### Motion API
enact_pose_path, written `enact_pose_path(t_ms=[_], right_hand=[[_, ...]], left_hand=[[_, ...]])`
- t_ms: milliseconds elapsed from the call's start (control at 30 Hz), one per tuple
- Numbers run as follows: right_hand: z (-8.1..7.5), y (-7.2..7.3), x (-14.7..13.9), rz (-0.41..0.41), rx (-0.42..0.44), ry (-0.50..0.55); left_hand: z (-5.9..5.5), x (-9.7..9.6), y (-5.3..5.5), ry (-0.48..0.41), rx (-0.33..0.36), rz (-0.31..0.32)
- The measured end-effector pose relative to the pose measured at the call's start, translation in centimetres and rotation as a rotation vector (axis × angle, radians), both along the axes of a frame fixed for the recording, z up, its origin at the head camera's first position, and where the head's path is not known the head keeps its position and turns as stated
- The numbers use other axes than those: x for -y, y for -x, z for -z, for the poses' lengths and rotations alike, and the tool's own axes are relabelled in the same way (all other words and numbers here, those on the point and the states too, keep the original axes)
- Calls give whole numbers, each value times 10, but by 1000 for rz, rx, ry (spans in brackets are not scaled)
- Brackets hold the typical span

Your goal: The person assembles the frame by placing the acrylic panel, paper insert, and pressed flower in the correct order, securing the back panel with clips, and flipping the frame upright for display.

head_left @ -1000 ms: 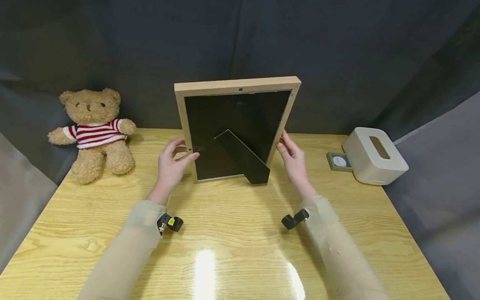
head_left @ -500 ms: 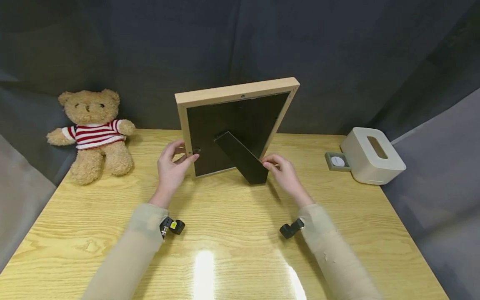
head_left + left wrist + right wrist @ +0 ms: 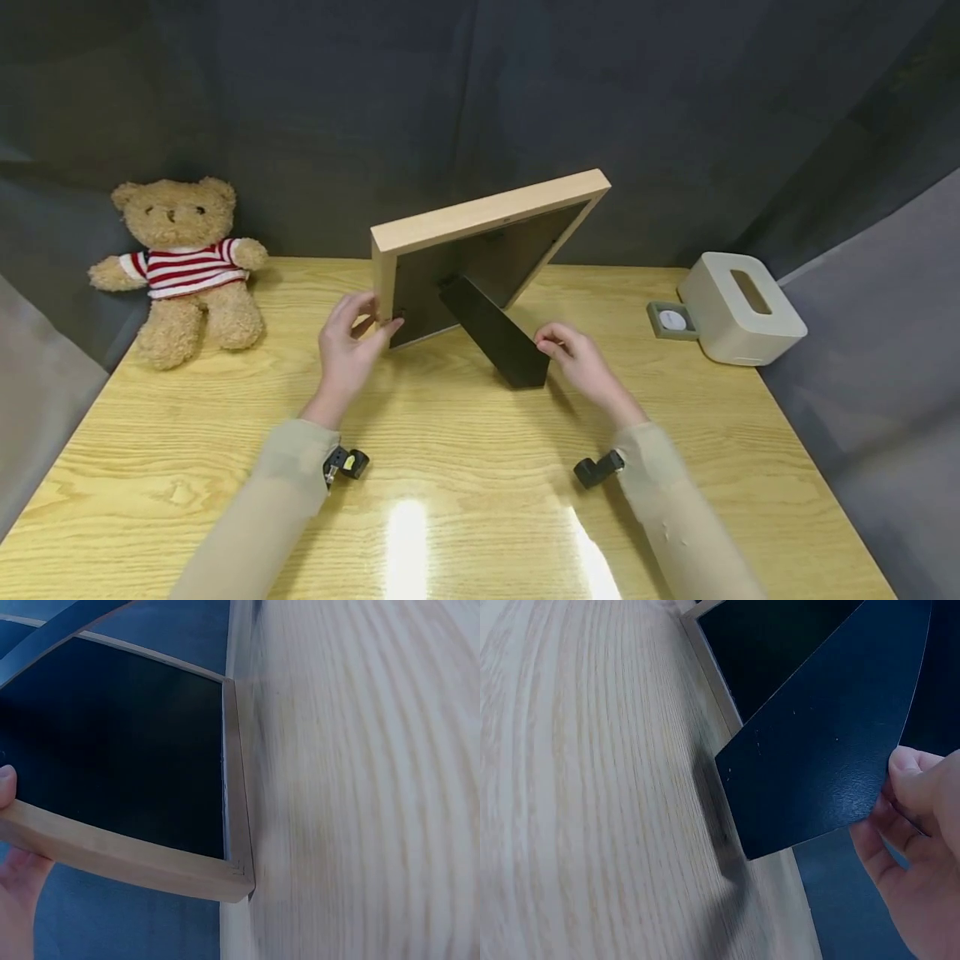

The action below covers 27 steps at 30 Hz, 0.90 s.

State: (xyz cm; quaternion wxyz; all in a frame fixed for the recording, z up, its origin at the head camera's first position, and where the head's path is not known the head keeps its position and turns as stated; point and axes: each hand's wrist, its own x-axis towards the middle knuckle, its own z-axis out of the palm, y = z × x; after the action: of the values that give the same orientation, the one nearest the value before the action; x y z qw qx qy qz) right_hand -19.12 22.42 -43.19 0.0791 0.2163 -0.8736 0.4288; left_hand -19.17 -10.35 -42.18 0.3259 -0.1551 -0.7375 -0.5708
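Observation:
A picture frame with a light wooden border and black back stands on the table, its back toward me, turned at an angle. My left hand grips its left side, thumb on the back and fingers around the outer edge. From the back slants a black easel leg. My right hand pinches the right edge of that leg near its lower end. In the right wrist view, thumb and fingertips hold the leg, whose bottom edge appears slightly off the table. The picture side is hidden.
A teddy bear in a red-striped shirt sits at the back left. At the back right stands a cream tissue box, with a small grey-green tray holding a white round thing beside it. A dark curtain hangs behind the wooden table.
My right hand has let go of the frame's right side and taken hold of the easel leg. The frame has turned, its left side coming nearer, and the leg has moved toward me.

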Motion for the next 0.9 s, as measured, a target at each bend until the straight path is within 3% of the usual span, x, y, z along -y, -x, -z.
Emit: enact_pose_path(t_ms=[267,433,500,600,733,800,900], right_hand=[[2,-6,-7,-61,-7,-78],[2,-8,-11,-76,-11,-96],[-4,-10,-11,-67,-70,-85],[-29,-18,-2,3,-273,-24],[-87,-35,22,132,-594,95],[-112,-43,34,165,-683,109],[-137,-51,47,205,-713,44]], left_hand=[[0,-3,-10,43,-34,2],[-10,-9,-22,84,-86,-18],[-16,-12,-27,85,-104,-24],[-19,-14,-30,93,-140,-34],[-5,-13,-21,110,-195,-46],[3,-12,-15,119,-210,-55],[8,-15,-14,127,-218,-76]])
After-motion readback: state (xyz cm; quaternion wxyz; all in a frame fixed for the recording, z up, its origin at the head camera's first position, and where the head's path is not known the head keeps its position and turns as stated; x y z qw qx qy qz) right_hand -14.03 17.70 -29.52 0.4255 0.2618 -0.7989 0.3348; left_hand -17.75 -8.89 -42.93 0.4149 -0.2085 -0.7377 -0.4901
